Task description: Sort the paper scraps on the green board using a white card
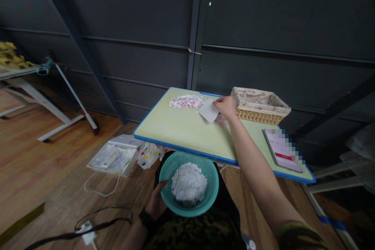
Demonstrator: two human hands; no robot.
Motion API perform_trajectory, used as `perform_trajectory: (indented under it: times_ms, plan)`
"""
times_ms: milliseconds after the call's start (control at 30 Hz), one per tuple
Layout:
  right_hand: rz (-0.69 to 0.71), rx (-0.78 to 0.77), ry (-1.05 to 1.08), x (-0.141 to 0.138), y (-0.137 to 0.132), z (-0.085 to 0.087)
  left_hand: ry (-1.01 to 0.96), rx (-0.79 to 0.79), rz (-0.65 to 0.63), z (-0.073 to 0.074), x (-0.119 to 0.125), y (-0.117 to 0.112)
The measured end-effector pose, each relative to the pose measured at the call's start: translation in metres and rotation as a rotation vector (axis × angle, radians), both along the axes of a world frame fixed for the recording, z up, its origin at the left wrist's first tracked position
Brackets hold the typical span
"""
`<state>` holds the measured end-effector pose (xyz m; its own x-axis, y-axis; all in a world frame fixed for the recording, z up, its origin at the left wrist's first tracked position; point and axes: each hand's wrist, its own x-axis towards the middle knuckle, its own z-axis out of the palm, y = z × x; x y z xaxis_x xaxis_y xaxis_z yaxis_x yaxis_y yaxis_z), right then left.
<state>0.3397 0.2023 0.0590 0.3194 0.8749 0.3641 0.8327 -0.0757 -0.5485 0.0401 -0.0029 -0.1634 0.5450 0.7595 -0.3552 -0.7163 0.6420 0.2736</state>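
Note:
A teal plastic basket (211,187) rests on my lap, with a heap of white paper scraps (189,183) inside it. My left hand (157,202) grips its left rim, thumb over the edge. Over the small table (175,125), my right hand (226,106) pinches a white sheet of paper (209,111) by its right edge. Just left of that sheet lies a pile of white and pink paper pieces (185,101). Some pinkish pieces (222,120) show below my right hand, partly hidden by it and the sheet.
A lined wicker basket (259,116) stands at the table's back right, near a tablet-like device (283,151). On the floor at left are an open white box (113,158), a patterned plastic bag (149,155) and a power strip (87,232) with cables. A dark panelled wall (140,62) rises behind.

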Motion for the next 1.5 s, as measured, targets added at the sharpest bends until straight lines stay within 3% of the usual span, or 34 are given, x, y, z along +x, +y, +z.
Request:
perform_trajectory:
  times_ms: [333, 533, 633, 867, 1000, 1367, 1500]
  plan:
    - [0.102, 0.024, 0.135, 0.002, 0.002, -0.004, 0.1, -0.039, 0.038, 0.008, 0.002, -0.002]
    - [0.283, -0.005, 0.266, -0.001, 0.001, -0.006, 0.058, -0.022, 0.035, 0.005, 0.002, -0.001]
    - [0.241, 0.053, 0.306, 0.0, 0.003, -0.008, 0.044, -0.011, 0.035, 0.005, 0.001, -0.001]
    - [0.064, 0.165, 0.076, -0.01, 0.002, -0.009, 0.046, -0.015, 0.023, 0.001, 0.0, 0.0]
    - [0.037, 0.194, -0.109, -0.022, -0.005, -0.007, 0.03, -0.001, 0.023, 0.001, 0.001, 0.0]
    - [0.102, 0.0, -0.315, -0.046, -0.015, -0.007, 0.035, 0.009, 0.011, 0.007, 0.001, -0.001]
    - [0.073, -0.048, -0.312, -0.044, -0.017, 0.0, -0.009, 0.04, -0.006, 0.007, 0.002, 0.0]
